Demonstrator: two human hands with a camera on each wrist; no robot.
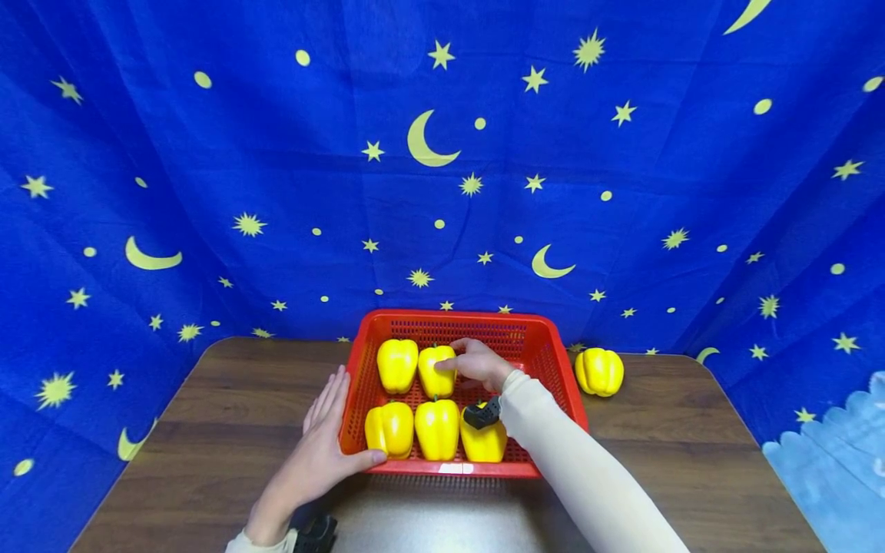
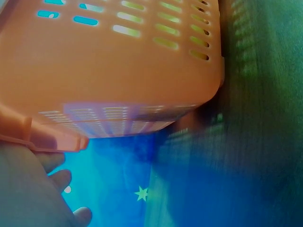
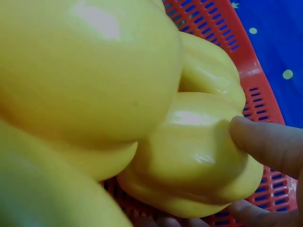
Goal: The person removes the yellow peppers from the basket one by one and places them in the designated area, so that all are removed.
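In the head view a red plastic basket [image 1: 568, 384] holds several yellow bell peppers in two rows. My right hand [image 1: 482, 365] reaches into it and grips the back-row yellow bell pepper [image 1: 430, 376], right of another pepper [image 1: 397, 367]. The right wrist view shows fingers on both sides of that gripped pepper [image 3: 194, 146], low among its neighbours. My left hand [image 1: 323, 442] lies along the basket's left side with straight fingers, its thumb across the front left corner of the rim. From the left wrist, its fingertips [image 2: 61, 179] show just past the basket rim [image 2: 52, 139].
One more yellow bell pepper [image 1: 599, 372] sits on the brown wooden table [image 1: 228, 422], right of the basket. A blue curtain [image 1: 332, 192] with moons and stars hangs close behind the table. Light blue scalloped fabric [image 1: 840, 453] is at the right edge.
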